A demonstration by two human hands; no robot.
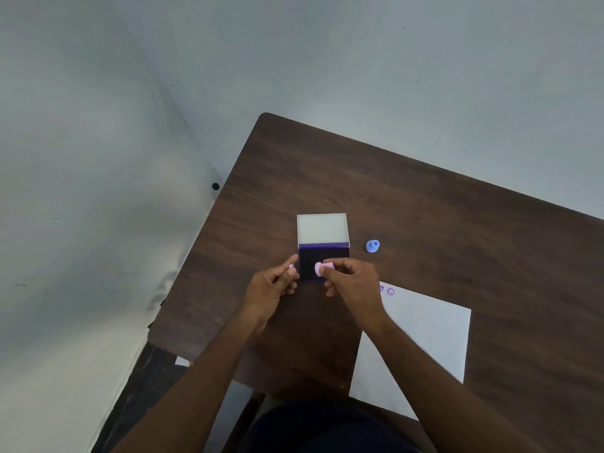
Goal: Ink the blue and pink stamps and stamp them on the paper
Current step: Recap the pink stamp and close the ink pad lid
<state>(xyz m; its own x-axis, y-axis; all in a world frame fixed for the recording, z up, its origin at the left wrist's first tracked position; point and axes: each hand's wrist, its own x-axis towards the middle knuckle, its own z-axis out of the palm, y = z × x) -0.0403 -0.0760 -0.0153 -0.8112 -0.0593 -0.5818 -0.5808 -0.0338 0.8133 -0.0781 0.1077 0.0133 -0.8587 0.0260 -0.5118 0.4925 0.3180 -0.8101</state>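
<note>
A dark wood-grain table (425, 207) is sitting against pale grey walls (98, 125). On it an open ink pad (323, 263) is lying, lid (322, 229) back. The right hand (351, 282) is pinching the pink stamp (322, 268) over the pad; the left hand (274, 282) is pinching a small pink cap (291, 266). The blue stamp (372, 246) is standing right of the pad, and the white paper (421, 338) is bearing two purple prints (390, 291).

Stamp (372, 246) right of ink pad (323, 263), behind paper (421, 341).

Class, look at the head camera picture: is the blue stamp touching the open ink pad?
Apart. The head view shows the blue stamp standing on the table, with bare wood plainly visible between it and the ink pad.
</note>
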